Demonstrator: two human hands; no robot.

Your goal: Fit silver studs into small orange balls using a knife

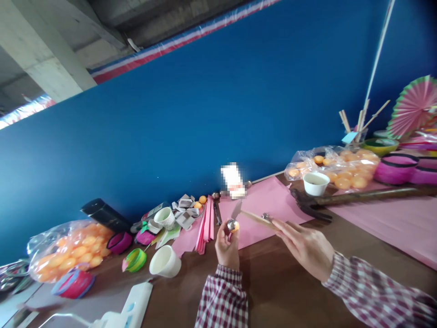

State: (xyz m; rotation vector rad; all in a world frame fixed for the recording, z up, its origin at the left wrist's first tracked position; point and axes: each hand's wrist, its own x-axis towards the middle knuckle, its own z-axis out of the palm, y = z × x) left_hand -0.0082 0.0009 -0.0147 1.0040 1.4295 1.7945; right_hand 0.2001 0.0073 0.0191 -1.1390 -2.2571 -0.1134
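Near the middle of the table, my left hand (228, 246) holds a small shiny silver and orange ball (233, 225) upright between its fingertips. To its right, my right hand (305, 243) grips a thin pale wooden stick (257, 218) between thumb and fingers; the stick's far end points up and left, above the ball. A small silver object (266, 216) shows just behind the stick, on or over a pink sheet (269, 196). A grey blade-like shape (236, 208) lies by the stick's tip, too blurred to name.
Bags of orange balls (73, 248) stand left and right. White cups (165, 262), folded pink paper (205, 228), a power strip (134, 305) and a black cylinder (105, 214) are on the left. At the right are a hammer-like tool (362, 196), a white bowl (316, 183) and a paper fan (411, 107).
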